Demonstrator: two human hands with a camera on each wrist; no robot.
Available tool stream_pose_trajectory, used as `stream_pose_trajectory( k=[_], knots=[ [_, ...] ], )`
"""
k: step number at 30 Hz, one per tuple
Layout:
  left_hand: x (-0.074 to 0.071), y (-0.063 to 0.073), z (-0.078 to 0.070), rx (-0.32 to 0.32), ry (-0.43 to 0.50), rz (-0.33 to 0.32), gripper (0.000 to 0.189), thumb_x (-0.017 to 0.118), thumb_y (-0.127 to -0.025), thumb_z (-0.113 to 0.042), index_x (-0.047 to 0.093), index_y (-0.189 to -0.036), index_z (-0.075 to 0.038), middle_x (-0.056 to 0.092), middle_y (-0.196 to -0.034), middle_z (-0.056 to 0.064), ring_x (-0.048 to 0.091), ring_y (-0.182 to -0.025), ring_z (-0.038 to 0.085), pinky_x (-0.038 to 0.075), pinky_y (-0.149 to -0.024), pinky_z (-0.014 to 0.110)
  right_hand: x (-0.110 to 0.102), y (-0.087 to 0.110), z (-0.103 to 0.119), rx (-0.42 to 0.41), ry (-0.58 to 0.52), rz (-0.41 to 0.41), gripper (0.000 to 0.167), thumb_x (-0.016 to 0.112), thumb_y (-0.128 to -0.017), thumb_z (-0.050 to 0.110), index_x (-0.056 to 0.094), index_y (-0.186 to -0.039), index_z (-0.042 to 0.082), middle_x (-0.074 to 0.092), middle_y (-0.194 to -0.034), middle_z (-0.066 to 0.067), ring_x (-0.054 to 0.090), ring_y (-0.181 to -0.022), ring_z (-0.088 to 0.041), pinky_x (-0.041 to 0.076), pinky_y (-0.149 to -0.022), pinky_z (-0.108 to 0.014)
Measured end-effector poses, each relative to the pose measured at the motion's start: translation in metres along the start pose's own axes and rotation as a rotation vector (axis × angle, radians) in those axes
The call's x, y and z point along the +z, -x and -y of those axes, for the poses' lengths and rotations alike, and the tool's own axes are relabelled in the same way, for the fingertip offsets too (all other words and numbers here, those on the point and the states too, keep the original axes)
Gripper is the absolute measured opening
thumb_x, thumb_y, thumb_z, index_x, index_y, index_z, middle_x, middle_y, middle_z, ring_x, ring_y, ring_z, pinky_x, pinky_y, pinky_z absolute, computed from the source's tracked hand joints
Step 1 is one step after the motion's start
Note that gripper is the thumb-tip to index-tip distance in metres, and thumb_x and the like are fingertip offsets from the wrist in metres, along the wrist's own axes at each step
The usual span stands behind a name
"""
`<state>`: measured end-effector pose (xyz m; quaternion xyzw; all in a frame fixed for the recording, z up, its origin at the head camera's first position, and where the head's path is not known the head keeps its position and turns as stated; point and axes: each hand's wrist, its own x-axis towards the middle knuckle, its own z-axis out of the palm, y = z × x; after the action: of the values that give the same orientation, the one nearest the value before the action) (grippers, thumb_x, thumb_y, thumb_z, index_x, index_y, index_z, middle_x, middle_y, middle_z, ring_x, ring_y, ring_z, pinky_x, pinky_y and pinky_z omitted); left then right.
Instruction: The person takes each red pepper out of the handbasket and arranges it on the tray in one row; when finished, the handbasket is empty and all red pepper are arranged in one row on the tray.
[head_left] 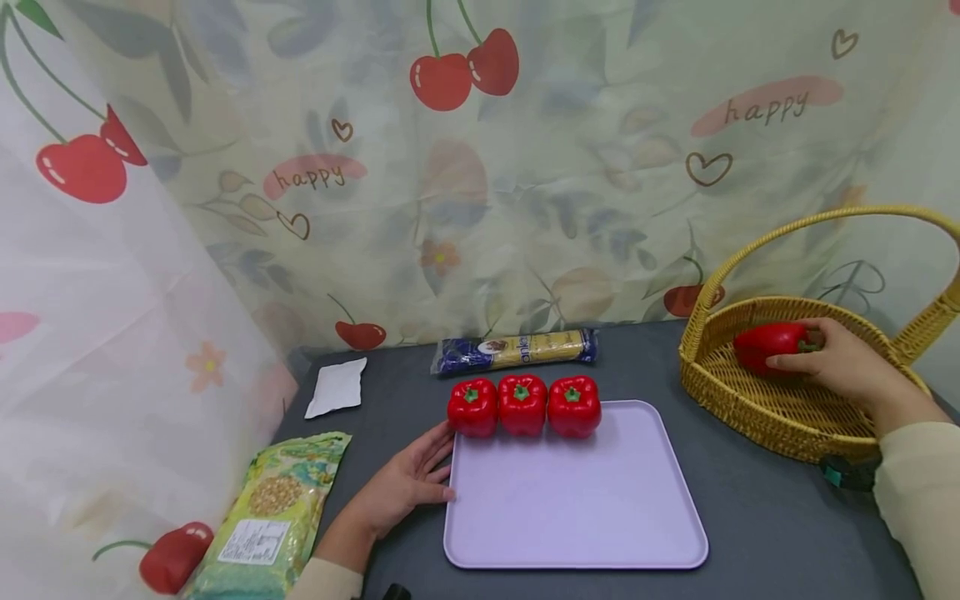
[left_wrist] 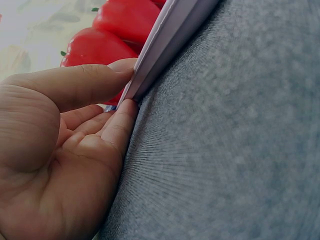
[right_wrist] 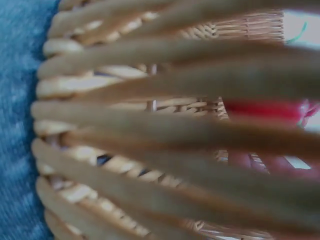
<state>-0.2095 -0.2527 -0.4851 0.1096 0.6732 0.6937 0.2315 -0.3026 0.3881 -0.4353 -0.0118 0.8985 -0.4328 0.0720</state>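
Three red bell peppers stand in a row along the far left part of a pale purple tray, green stems up. My left hand is at the tray's left edge, its fingers extended; the left wrist view shows the thumb tip touching the tray's side. Inside the yellow wicker basket, my right hand grips another red bell pepper, lying on its side, around its stem end. Basket strands cover most of the right wrist view, with some red pepper visible between them.
Behind the tray lies a clear and blue pack of noodles. A white packet is at the back left, and a green and yellow bag leans at the front left. The basket's tall handle arches over the right side.
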Motion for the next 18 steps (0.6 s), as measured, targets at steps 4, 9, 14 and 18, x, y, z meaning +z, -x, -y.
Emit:
stream_pose_trajectory(
  k=[4, 9, 14, 18],
  knots=[
    [0.0, 0.0, 0.001, 0.001, 0.002, -0.003, 0.105, 0.077, -0.09, 0.019, 0.017, -0.173, -0.002, 0.016, -0.179, 0.017, 0.016, -0.164, 0.035, 0.04, -0.12, 0.041, 0.001, 0.002, 0.003, -0.01, -0.034, -0.021, 0.1, 0.069, -0.11, 0.036, 0.005, -0.159, -0.024, 0.026, -0.152, -0.052, 0.051, -0.127, -0.058, 0.063, -0.079, -0.036],
    [0.0, 0.001, 0.001, 0.007, 0.001, 0.002, 0.105, 0.077, -0.09, 0.019, 0.016, -0.173, -0.001, 0.016, -0.179, 0.017, 0.016, -0.164, 0.035, 0.04, -0.12, 0.041, 0.003, 0.004, 0.007, -0.054, -0.079, -0.092, 0.096, 0.069, -0.11, 0.037, 0.011, -0.163, -0.018, 0.033, -0.151, -0.046, 0.065, -0.096, -0.014, 0.063, -0.075, -0.033],
    [-0.001, 0.001, 0.001, 0.009, 0.003, 0.0, 0.105, 0.077, -0.089, 0.02, 0.016, -0.173, -0.001, 0.015, -0.179, 0.018, 0.016, -0.164, 0.035, 0.04, -0.12, 0.04, 0.007, 0.006, 0.012, -0.054, -0.107, -0.208, 0.098, 0.067, -0.109, 0.044, 0.011, -0.169, -0.009, 0.028, -0.16, -0.042, 0.058, -0.1, -0.016, 0.059, -0.07, -0.023],
    [-0.001, 0.001, 0.002, 0.012, 0.005, 0.001, 0.105, 0.076, -0.089, 0.02, 0.016, -0.173, -0.001, 0.015, -0.179, 0.018, 0.016, -0.164, 0.035, 0.04, -0.12, 0.04, 0.011, 0.009, 0.018, -0.056, -0.138, -0.296, 0.096, 0.068, -0.107, 0.047, 0.016, -0.172, -0.002, 0.031, -0.157, -0.031, 0.052, -0.109, -0.021, 0.059, -0.071, -0.02]
  ],
)
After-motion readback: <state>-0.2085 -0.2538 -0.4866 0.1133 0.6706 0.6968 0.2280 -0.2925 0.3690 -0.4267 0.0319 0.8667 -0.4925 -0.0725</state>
